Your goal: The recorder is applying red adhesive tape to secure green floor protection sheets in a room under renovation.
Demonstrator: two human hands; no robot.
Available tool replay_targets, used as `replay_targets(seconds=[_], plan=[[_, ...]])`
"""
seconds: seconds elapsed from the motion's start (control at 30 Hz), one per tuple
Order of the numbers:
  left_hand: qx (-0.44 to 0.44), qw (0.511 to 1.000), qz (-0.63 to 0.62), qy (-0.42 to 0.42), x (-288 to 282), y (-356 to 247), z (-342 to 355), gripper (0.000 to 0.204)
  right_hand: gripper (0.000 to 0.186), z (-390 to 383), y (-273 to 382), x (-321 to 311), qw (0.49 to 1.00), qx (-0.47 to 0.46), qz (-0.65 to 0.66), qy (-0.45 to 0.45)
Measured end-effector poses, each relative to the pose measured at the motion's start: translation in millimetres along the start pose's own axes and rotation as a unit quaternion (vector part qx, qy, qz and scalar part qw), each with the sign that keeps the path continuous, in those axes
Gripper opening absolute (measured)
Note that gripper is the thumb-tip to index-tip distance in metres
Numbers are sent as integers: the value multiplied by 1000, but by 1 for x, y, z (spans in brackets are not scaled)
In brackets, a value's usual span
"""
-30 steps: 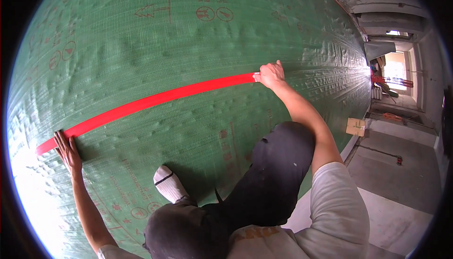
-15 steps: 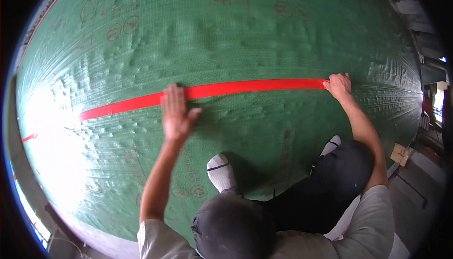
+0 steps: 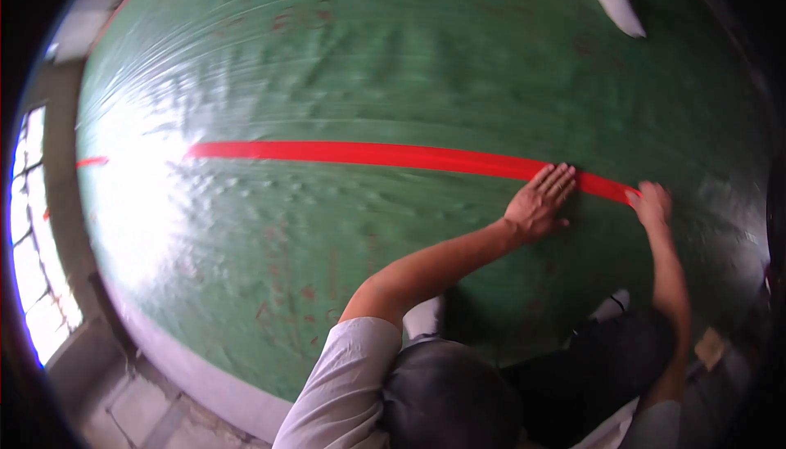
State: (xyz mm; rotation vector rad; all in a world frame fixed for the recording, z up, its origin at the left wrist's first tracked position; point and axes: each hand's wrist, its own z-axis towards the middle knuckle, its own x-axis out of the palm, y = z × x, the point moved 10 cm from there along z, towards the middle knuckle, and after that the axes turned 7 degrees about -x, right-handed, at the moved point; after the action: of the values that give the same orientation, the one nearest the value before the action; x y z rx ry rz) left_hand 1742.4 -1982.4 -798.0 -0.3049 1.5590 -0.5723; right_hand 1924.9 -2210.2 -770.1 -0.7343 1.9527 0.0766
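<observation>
- Green sheeting (image 3: 344, 64) covers the floor, glare whitening its left side by a window (image 3: 29, 228).
- Red tape (image 3: 368, 155) runs across the sheet; my left hand (image 3: 540, 202) lies flat and open, fingertips on the tape.
- Right hand (image 3: 652, 203) rests at the tape's near end; grip unclear in the blur.
- Best pressed firmly, palm sliding along the strip so no wrinkles lift.
- Someone's white shoe (image 3: 612, 3) stands well apart.

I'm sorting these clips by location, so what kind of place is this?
Probably a bare building under construction or renovation: a green sheet covers the floor, with red tape pressed along it by the left hand and right hand, and bare concrete at its edge.
</observation>
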Motion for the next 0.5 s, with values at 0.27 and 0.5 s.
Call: replay_targets(seconds=[0.27,0.5], plan=[[-330,939,85,-49,-162,263,-207,83,32,-28,-55,-14,998,-8,12,-67],[-223,961,161,-39,-156,225,-162,92,29,-3,-5,-3,998,-24,57,-33]])
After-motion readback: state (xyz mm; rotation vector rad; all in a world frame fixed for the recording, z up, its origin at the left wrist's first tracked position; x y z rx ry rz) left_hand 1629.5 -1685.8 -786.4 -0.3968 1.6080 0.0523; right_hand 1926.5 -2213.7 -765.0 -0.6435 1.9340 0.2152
